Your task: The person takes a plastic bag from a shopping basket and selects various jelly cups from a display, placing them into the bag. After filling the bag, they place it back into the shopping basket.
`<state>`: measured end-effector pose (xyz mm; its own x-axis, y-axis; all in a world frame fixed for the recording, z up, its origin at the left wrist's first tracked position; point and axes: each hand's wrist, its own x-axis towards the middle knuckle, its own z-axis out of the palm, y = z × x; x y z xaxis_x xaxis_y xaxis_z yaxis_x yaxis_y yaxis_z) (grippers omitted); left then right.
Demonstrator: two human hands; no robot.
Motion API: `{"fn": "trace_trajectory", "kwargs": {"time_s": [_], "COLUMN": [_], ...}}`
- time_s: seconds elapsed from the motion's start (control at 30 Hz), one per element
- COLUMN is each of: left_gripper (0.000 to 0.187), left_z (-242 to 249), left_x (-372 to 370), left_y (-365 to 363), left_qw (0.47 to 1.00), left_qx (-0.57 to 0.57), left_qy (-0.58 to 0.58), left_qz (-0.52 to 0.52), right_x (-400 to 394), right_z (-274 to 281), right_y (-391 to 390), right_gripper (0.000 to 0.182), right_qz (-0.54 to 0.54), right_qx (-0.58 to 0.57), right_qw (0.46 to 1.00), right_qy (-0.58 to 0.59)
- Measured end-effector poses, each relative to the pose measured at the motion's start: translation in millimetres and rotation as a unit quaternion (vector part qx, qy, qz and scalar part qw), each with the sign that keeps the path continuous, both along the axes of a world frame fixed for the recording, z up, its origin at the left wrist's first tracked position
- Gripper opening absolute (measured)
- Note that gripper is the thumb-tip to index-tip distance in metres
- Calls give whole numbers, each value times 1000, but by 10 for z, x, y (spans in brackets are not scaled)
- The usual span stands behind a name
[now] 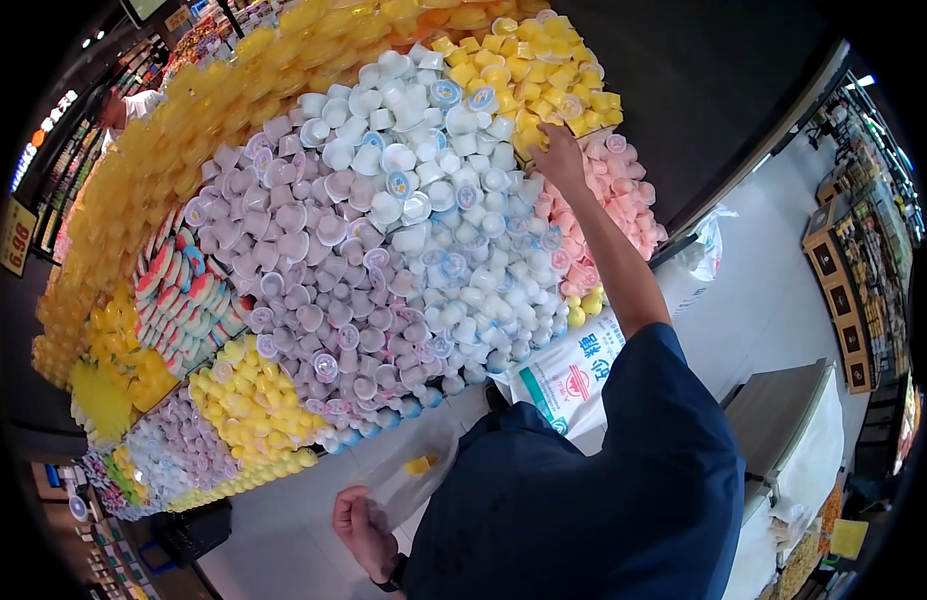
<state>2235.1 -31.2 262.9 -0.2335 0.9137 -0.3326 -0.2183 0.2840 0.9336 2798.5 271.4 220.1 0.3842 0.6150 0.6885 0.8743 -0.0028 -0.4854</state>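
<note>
My left hand point(363, 530) is low in the head view, its fingers closed on the edge of a clear plastic bag point(398, 490). A yellow jelly cup point(419, 466) shows inside this bag. My right arm stretches forward over the display, and my right hand point(557, 158) is at the near edge of a heap of yellow jelly cups point(543, 65). Its fingers are bent around a yellow cup point(529, 138) at the heap's edge. Pink cups point(618, 195) lie just below and right of this hand, white cups point(408, 160) to its left.
Purple-grey cups point(303, 210) fill the display's middle, with yellow-wrapped goods point(153, 190) banked behind. A white printed sack point(573, 375) stands against the near side. White-covered bins point(793, 430) are at right. Another person point(133, 105) is at far left.
</note>
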Motion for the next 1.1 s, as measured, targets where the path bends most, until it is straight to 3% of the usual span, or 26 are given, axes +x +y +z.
{"fn": "trace_trajectory", "kwargs": {"time_s": [0.07, 0.2, 0.4, 0.63, 0.7, 0.9, 1.03, 1.1], "left_gripper": [11, 11, 8, 8, 7, 8, 8, 9], "left_z": [16, -22, 15, 93, 94, 80, 83, 99], "left_x": [15, 1, 45, 275, 351, 447, 474, 488], "left_y": [-5, -18, -18, -10, -19, -75, -81, -75], "left_qw": [1000, 1000, 1000, 999, 999, 996, 995, 996], "left_qx": [-23, -11, -10, 7, 9, 1, 1, -8], "left_qy": [4, -7, -18, -7, -2, -5, 1, 6], "left_qz": [13, 25, 11, 40, 54, 92, 95, 89], "right_x": [12, 1, 234, 705, 725, 726, 715, 727], "right_z": [-15, -6, 356, 905, 1016, 1090, 1108, 1146], "right_y": [118, 173, 455, 1236, 1409, 1739, 1793, 1734], "right_gripper": [38, 35, 26, 34, 39, 43, 43, 42], "right_qz": [-29, -27, -66, -93, -149, -189, -185, -167], "right_qx": [-63, -80, 34, 64, -26, -151, -145, -57], "right_qw": [998, 996, 997, 991, 987, 970, 972, 978], "right_qy": [-7, 1, -12, -72, -47, -18, 19, 111]}}
